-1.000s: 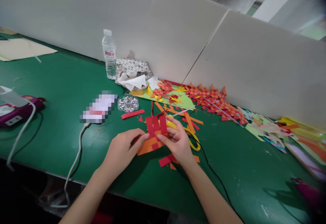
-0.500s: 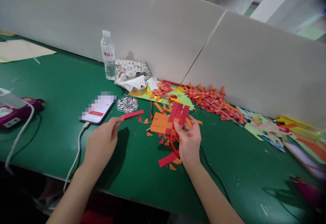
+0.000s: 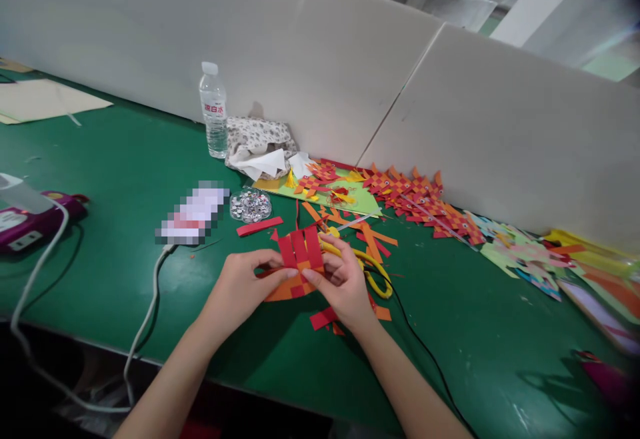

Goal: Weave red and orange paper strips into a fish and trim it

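Note:
Both hands hold a woven piece of red and orange paper strips (image 3: 306, 246) just above the table. Red strips stand up from it, and orange ones run off to the left. My left hand (image 3: 250, 286) is closed on its left part, thumb pressed on the front. My right hand (image 3: 345, 289) pinches it from the right, with its thumb close to the left thumb. Behind the right hand lies a yellow loop-shaped handle (image 3: 384, 287), the rest of it partly hidden. A loose red strip (image 3: 260, 226) lies beyond my left hand.
Paper scraps (image 3: 373, 242) lie around the hands. A clear case of small beads or eyes (image 3: 250, 206), a phone (image 3: 193, 216) on a white cable and a water bottle (image 3: 214, 112) stand left. Woven paper fish (image 3: 417, 196) are piled along the partition (image 3: 300, 59).
My left hand has left the loose red strip and come right onto the woven piece. My right hand has moved left and down with that piece, uncovering the yellow handle.

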A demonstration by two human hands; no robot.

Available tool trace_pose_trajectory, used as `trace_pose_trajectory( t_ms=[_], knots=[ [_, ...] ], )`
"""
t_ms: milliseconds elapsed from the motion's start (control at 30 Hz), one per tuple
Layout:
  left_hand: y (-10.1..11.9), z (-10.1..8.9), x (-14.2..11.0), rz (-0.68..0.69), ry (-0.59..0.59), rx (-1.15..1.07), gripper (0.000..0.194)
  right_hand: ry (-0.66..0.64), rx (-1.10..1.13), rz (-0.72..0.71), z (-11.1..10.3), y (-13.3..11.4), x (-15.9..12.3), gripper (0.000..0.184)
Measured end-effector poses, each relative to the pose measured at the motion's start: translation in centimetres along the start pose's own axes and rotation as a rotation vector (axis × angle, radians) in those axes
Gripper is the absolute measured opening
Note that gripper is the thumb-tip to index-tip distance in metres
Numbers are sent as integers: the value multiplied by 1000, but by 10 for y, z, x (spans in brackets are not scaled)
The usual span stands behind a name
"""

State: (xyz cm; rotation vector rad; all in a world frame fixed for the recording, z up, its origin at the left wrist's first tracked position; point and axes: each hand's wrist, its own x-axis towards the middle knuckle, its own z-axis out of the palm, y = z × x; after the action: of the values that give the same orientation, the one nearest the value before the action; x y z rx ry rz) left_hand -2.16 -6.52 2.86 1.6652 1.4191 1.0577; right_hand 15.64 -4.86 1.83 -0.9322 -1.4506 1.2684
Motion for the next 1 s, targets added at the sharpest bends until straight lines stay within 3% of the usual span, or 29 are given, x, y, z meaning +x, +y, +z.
trace_pose_trajectory(
  t_ms=[267, 400, 533, 667, 767, 1000],
  knots=[
    [-14, -30, -2, -116, 97, 33, 23, 127, 21, -30, -1, 0, 2, 52],
    [-33, -45, -5, -122, 251, 208, 26, 244, 67, -42, -8, -1, 6, 51],
    [-42, -50, -9, -145, 329, 258, 33, 315, 162, -8, -12, 1, 8, 54],
    [-38, -47, -11, -170, 369, 273, 26, 380, 193, -2, -12, 3, 10, 56],
    [-35, -44, -11, -168, 362, 294, 27, 429, 183, -9, -12, 3, 11, 57],
    [-39, -38, -10, -36, 208, 234, 40, 438, 138, -32, -13, 5, 11, 52]
  ],
)
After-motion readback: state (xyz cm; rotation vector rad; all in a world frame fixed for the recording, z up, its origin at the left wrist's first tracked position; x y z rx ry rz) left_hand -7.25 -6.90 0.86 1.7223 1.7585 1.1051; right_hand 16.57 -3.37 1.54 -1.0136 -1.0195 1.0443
